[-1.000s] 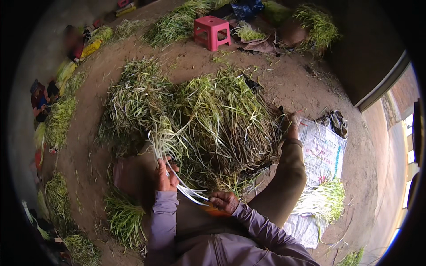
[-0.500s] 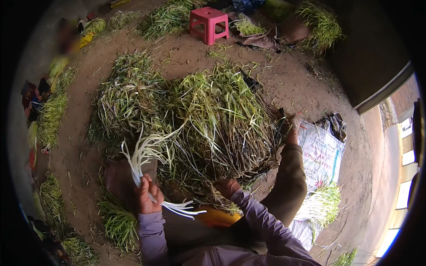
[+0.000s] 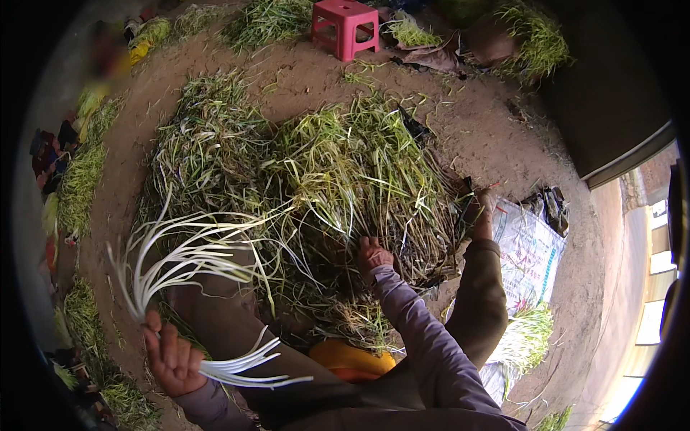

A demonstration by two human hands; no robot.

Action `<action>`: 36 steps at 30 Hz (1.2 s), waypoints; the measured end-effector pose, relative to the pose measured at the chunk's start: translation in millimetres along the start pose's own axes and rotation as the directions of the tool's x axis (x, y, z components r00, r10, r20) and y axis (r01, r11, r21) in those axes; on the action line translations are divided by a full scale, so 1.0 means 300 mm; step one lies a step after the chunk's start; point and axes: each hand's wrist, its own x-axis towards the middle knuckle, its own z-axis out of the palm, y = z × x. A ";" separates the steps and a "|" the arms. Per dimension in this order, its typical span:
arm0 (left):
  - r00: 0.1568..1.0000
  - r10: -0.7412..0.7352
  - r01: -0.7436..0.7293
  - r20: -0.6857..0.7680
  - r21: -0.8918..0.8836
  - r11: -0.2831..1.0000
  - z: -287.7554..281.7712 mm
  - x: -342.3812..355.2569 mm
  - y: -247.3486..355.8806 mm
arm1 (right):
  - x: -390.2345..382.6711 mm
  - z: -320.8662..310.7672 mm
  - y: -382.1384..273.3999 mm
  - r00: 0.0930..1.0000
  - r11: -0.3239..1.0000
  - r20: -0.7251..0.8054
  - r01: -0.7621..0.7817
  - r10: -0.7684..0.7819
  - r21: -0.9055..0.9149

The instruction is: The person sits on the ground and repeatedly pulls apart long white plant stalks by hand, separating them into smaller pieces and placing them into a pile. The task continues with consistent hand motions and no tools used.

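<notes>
My left hand (image 3: pixel 175 357) is closed around a bundle of long white stalks (image 3: pixel 237 368), their pale, leafy ends fanning out beyond my fingers. A large heap of green and yellowish stalks with brown lower ends (image 3: pixel 352 172) lies on the ground before me. Against its near side is my right hand (image 3: pixel 374 254), fingers curled in among the stalks and the tips hidden, so what they grip cannot be made out. Loose, tangled dry leaves (image 3: pixel 352 316) lie between my legs, just in front of something orange-yellow (image 3: pixel 352 358).
A second heap (image 3: pixel 208 144) stands at the left. On a white printed sack (image 3: pixel 528 248) at my right lie cleaned white-and-green stalks (image 3: pixel 528 334). A pink plastic stool (image 3: pixel 346 29) stands at the far side. More green bundles (image 3: pixel 81 187) line the left edge.
My left hand has moved left and down with the white stalks, which now spread wider. My right hand has moved forward from the tangled dry leaves to the large heap.
</notes>
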 end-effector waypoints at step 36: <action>0.983 -0.023 0.154 -0.184 0.739 0.656 -0.132 -0.382 0.242 | 0.244 -0.413 -0.297 0.993 0.895 -0.014 0.096 -0.113 -0.436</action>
